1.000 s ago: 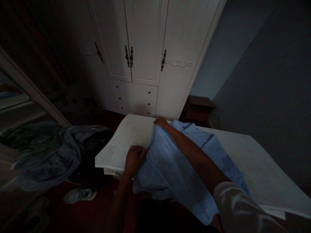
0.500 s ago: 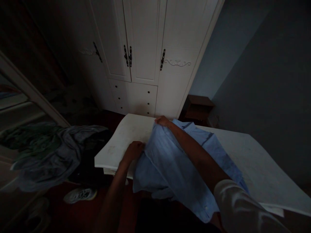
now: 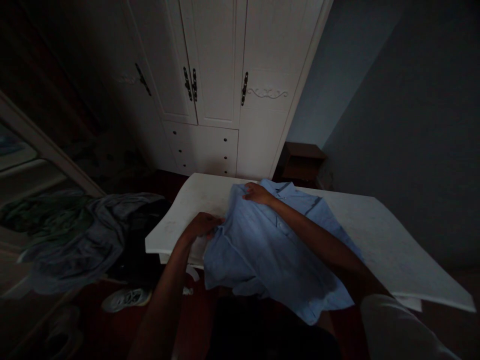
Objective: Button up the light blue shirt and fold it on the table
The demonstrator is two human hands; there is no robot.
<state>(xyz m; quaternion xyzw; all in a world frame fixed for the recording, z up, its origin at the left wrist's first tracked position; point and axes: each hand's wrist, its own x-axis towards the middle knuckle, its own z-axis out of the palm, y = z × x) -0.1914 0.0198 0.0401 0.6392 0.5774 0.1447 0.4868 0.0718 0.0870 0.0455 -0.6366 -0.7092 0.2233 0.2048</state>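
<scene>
A light blue shirt (image 3: 262,250) lies spread on a white board (image 3: 375,235), its lower part hanging over the near edge. My left hand (image 3: 202,223) pinches the shirt's left edge, fingers closed on the fabric. My right hand (image 3: 255,192) reaches across the shirt and grips the cloth near the collar at the far side. A white sleeve covers my right upper arm at the lower right.
A white wardrobe (image 3: 225,75) with dark handles and drawers stands behind the board. A heap of grey and green clothes (image 3: 75,230) lies at the left. A white shoe (image 3: 125,297) sits on the dark red floor. A brown bedside cabinet (image 3: 302,160) stands by the blue wall.
Both hands have drawn the shirt's left side inward to the right; my right hand shifted slightly toward the collar and my left hand moved up along the edge.
</scene>
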